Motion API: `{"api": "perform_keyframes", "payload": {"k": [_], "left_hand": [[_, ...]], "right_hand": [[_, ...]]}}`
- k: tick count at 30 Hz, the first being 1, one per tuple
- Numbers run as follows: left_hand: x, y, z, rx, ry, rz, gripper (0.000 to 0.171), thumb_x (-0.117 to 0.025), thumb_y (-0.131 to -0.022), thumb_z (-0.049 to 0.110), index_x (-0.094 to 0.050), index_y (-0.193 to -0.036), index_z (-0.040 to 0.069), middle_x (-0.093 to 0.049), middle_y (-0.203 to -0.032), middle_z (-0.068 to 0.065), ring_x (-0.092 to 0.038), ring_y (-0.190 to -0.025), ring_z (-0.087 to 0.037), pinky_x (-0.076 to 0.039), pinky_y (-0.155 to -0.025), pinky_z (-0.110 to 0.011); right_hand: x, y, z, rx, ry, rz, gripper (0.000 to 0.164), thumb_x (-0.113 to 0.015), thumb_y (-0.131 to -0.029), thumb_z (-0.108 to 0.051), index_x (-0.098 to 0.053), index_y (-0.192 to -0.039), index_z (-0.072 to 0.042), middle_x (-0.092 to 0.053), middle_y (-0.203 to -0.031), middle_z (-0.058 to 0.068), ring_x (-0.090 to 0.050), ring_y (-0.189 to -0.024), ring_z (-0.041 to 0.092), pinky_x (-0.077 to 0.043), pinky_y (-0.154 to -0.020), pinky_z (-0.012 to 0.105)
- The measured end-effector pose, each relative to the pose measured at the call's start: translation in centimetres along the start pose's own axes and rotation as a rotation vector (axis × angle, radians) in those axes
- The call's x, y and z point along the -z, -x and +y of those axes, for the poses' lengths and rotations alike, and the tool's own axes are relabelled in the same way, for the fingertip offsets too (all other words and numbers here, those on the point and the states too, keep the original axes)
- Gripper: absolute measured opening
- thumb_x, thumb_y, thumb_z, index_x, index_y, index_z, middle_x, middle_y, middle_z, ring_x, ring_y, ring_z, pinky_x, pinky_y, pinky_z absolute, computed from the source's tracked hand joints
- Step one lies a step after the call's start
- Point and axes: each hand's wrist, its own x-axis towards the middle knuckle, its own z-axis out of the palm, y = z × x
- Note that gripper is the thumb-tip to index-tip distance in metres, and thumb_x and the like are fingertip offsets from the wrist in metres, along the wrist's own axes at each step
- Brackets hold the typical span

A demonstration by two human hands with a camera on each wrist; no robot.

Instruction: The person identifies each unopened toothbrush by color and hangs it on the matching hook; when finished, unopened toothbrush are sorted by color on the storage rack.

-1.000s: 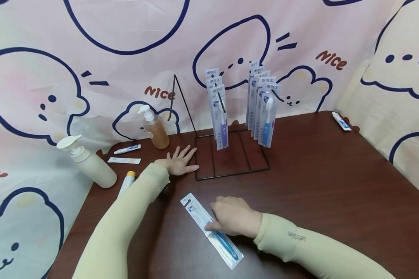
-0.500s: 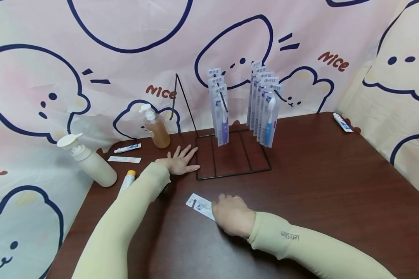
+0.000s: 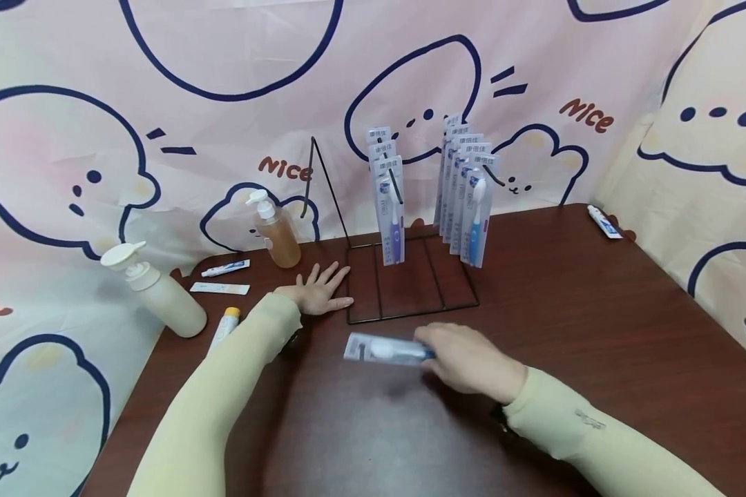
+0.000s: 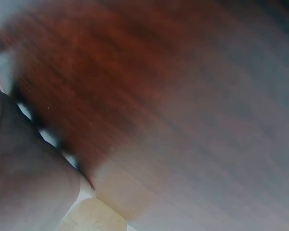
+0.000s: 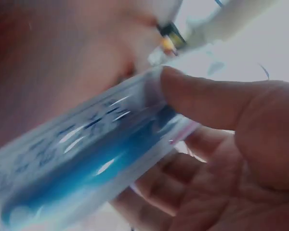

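In my right hand (image 3: 469, 359) is a packaged toothbrush (image 3: 388, 349), pinched between thumb and fingers and raised over the table. Its blue handle shows through the clear pack in the right wrist view, with the thumb (image 5: 207, 98) across the pack. My left hand (image 3: 316, 295) lies flat with fingers spread at the left side of a black wire display rack (image 3: 410, 315). From the rack's hooks hang packaged toothbrushes with purple handles (image 3: 396, 238) in the middle and blue handles (image 3: 474, 238) on the right. The left hook has nothing on it. The left wrist view is blurred.
A white pump bottle (image 3: 168, 300) and an amber pump bottle (image 3: 280, 238) stand at the left. Near them lie a blue-white toothpaste tube (image 3: 226, 268), a flat pale packet (image 3: 220, 288) and a yellow-capped tube (image 3: 226, 324). Another tube (image 3: 604, 221) lies at the far right corner.
My right hand has picked the packaged toothbrush up off the table, turned it nearly level and moved right and toward the rack. The left hand has stayed in place.
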Motion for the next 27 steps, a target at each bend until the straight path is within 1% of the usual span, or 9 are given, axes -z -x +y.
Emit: {"api": "perform_keyframes", "payload": {"k": [2,4,7,9,12,15,19,27], "left_hand": [[0.0,-0.1,0.1,-0.001,0.009,-0.003,0.085,-0.027,-0.082,0.075,0.007,-0.147,0.032,0.013,-0.153,-0.002,0.011,-0.135,-0.039,-0.001,-0.099,-0.066],[0.1,-0.2,0.0,-0.002,0.011,-0.003,0.086,-0.028,-0.082,0.075,0.007,-0.147,0.032,0.012,-0.153,-0.003,0.011,-0.135,-0.039,-0.001,-0.098,-0.067],[0.0,-0.3,-0.1,0.009,0.000,-0.003,0.086,-0.027,-0.081,0.076,0.008,-0.147,0.033,0.013,-0.153,-0.001,0.012,-0.135,-0.038,-0.002,-0.098,-0.066],[-0.1,-0.4,-0.2,0.010,-0.008,-0.003,0.086,-0.026,-0.081,0.076,0.010,-0.146,0.033,0.014,-0.153,-0.001,0.012,-0.135,-0.038,-0.002,-0.098,-0.067],[-0.3,-0.4,-0.3,0.010,-0.015,-0.008,0.086,-0.024,-0.080,0.077,0.011,-0.146,0.033,0.016,-0.152,-0.001,0.013,-0.135,-0.037,-0.002,-0.099,-0.066],[-0.4,-0.4,-0.3,0.004,-0.009,-0.008,0.087,-0.025,-0.080,0.078,0.009,-0.146,0.034,0.015,-0.152,-0.001,0.012,-0.135,-0.037,-0.002,-0.099,-0.065],[-0.5,-0.3,-0.3,-0.002,-0.002,-0.003,0.086,-0.024,-0.080,0.078,0.009,-0.146,0.033,0.014,-0.153,-0.001,0.012,-0.135,-0.038,-0.002,-0.099,-0.066],[-0.3,-0.2,-0.2,0.006,-0.005,0.004,0.084,-0.023,-0.082,0.076,0.010,-0.146,0.034,0.015,-0.152,0.000,0.012,-0.135,-0.037,-0.001,-0.099,-0.066]], "right_hand": [[1.5,0.7,1.0,0.006,-0.100,0.104,0.018,-0.072,-0.080,-0.019,-0.056,-0.089,-0.018,-0.056,-0.079,-0.009,-0.052,-0.067,0.008,-0.044,-0.059,0.030],[3.1,1.3,2.0,-0.013,-0.209,0.191,0.021,-0.070,-0.081,-0.016,-0.056,-0.097,-0.015,-0.060,-0.085,-0.004,-0.056,-0.071,0.009,-0.047,-0.061,0.030],[5.5,2.2,3.5,-0.080,-0.330,0.287,0.030,-0.066,-0.086,-0.014,-0.052,-0.112,-0.009,-0.063,-0.099,0.008,-0.062,-0.079,0.017,-0.051,-0.064,0.035],[6.9,2.5,4.3,-0.129,-0.379,0.325,0.039,-0.062,-0.088,-0.016,-0.046,-0.123,-0.007,-0.059,-0.110,0.014,-0.062,-0.087,0.023,-0.052,-0.067,0.040],[8.3,2.7,5.4,-0.197,-0.396,0.351,0.049,-0.059,-0.091,-0.021,-0.037,-0.132,-0.006,-0.053,-0.120,0.018,-0.060,-0.094,0.029,-0.050,-0.072,0.048],[9.0,2.6,6.3,-0.238,-0.405,0.338,0.057,-0.057,-0.091,-0.024,-0.030,-0.138,-0.006,-0.048,-0.127,0.019,-0.057,-0.099,0.032,-0.047,-0.075,0.054],[9.3,2.0,7.1,-0.244,-0.408,0.320,0.060,-0.057,-0.091,-0.027,-0.028,-0.140,-0.007,-0.045,-0.131,0.019,-0.056,-0.101,0.033,-0.046,-0.078,0.055],[9.5,0.7,8.0,-0.243,-0.420,0.327,0.061,-0.056,-0.091,-0.026,-0.026,-0.142,-0.009,-0.043,-0.134,0.018,-0.054,-0.106,0.035,-0.044,-0.079,0.057]]}}
